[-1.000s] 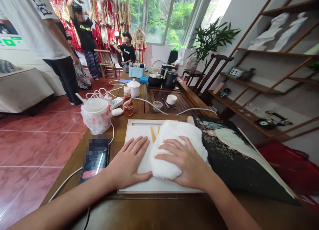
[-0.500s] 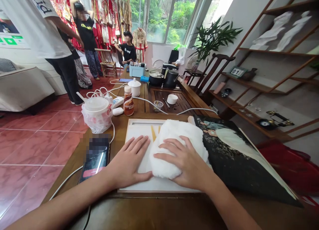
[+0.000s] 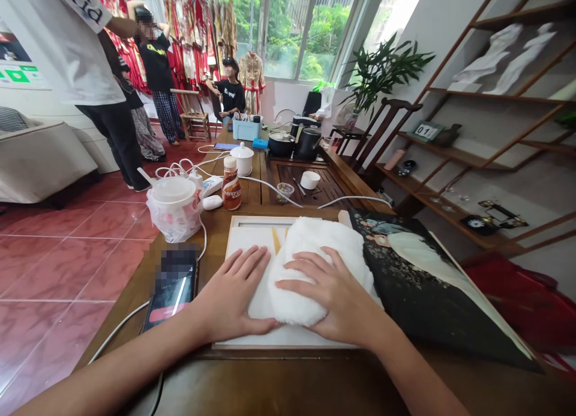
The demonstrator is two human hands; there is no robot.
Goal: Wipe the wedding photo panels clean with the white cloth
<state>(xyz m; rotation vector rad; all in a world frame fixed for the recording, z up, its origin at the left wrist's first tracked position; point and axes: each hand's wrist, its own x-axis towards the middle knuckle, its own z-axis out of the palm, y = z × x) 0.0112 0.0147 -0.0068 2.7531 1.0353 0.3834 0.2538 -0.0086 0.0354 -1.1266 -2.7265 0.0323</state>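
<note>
A white picture frame (image 3: pixel 243 236) lies flat on the wooden table (image 3: pixel 279 386) in front of me. On it rests a folded white fluffy towel (image 3: pixel 315 242). My right hand (image 3: pixel 333 296) lies flat on the towel with its fingers spread. My left hand (image 3: pixel 229 299) presses flat on the frame just left of the towel, fingers stretched out. A large dark wedding photo print (image 3: pixel 423 290) lies to the right, its edge under the towel.
A phone (image 3: pixel 173 287) on a cable lies at the left. Behind it stand a bagged white container (image 3: pixel 174 206), a brown bottle (image 3: pixel 231 185), a white lidded cup (image 3: pixel 243 158), kettles and a tea tray. Shelves line the right. Several people stand at the far left.
My right hand has slid the towel slightly to the left across the frame. My left hand has stayed in place.
</note>
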